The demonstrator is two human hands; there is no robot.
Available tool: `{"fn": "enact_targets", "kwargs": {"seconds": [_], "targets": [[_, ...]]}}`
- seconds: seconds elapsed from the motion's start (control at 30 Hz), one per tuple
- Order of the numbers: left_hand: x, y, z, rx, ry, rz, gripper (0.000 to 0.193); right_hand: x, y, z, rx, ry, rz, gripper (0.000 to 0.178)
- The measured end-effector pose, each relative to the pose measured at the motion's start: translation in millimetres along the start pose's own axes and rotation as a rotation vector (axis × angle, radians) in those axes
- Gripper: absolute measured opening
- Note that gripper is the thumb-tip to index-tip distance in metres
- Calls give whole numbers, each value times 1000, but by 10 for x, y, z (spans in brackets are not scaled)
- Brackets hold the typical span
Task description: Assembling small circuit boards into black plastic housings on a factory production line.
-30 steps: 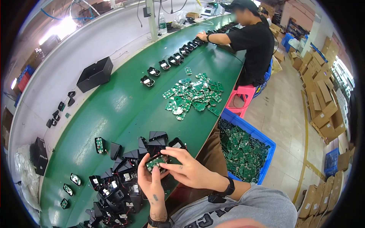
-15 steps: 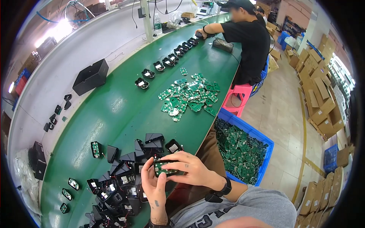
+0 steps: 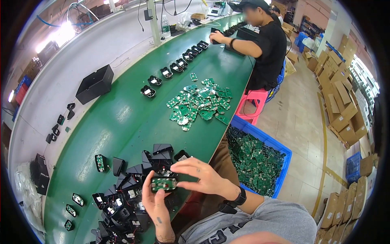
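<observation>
My left hand (image 3: 155,205) grips a small black plastic housing (image 3: 175,179) between its fingers, and the thumb lies over the near edge. In the housing's open side sits a green circuit board (image 3: 164,185) with a small red part on it. My right hand (image 3: 203,179) is just right of the housing with thumb and index finger spread apart. Its thumb tip is at the housing's right end; whether it touches, I cannot tell. Beneath and left of my hands lies a heap of black housings (image 3: 134,179), some with wires and white parts showing.
Loose green circuit boards (image 3: 201,101) are piled on the green table (image 3: 109,130). A row of opened housings (image 3: 166,72) runs along the far side. Below the table's right edge stands a blue crate (image 3: 284,162) full of boards. A co-worker (image 3: 264,53) sits beyond on a pink stool (image 3: 256,99).
Both hands have shifted slightly left with the housing. My right fingers have lifted off the board and spread apart. The co-worker's hands now raise a black piece above the table.
</observation>
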State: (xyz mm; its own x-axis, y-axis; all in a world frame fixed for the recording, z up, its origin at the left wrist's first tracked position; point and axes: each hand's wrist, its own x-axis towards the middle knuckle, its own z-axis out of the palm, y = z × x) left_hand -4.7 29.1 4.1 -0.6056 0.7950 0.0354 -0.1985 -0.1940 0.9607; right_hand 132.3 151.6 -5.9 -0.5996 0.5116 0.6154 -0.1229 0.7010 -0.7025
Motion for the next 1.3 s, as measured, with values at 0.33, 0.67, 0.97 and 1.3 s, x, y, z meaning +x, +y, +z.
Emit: {"fn": "enact_targets", "kwargs": {"seconds": [0.33,0.67,0.97,1.3], "targets": [[-50,392,-507,200,179,64,51,-34,673,-35,-245,-189,119,74],[-16,1084,-748,650,106,125,51,261,826,77,-283,-254,27,73],[1805,854,-1386,1386,-132,382,32,253,798,190,-221,-40,167,70],[2664,488,-1762,1695,-282,301,37,89,1094,52,403,659,409,21]]}}
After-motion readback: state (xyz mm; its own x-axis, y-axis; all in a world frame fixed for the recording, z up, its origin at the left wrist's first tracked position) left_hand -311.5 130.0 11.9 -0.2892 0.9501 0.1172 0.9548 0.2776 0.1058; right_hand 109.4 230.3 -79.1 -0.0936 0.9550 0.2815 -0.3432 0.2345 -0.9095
